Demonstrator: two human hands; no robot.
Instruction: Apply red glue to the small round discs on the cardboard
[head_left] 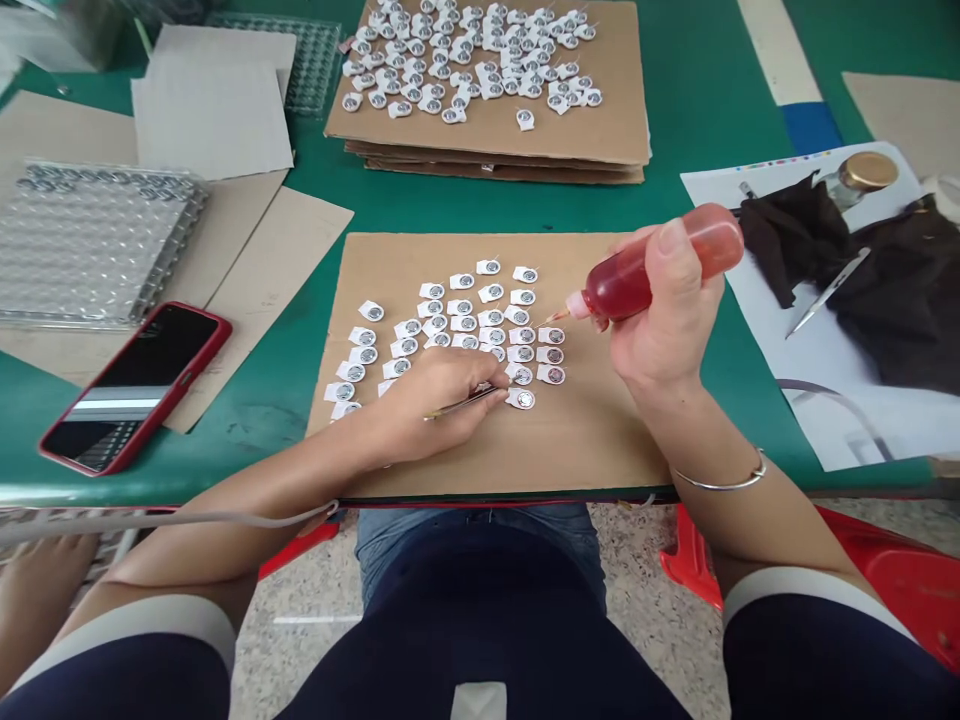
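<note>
My right hand [664, 320] grips a small squeeze bottle of red liquid [660, 262], tilted with its nozzle pointing left and down toward rows of small round metal parts with white tabs [465, 325]. These lie on a brown cardboard sheet [585, 440] in front of me. My left hand [427, 400] rests on the cardboard and pinches thin tweezers [469, 401], whose tip reaches the nearest part [522, 399] in the front row.
A second cardboard stack [525, 140] with several more parts lies at the back. A red-cased phone [139, 385] and clear blister trays [82, 240] sit left. Right are dark cloth [900, 290], scissors [829, 292], and a gold-lidded jar [862, 175] on white paper.
</note>
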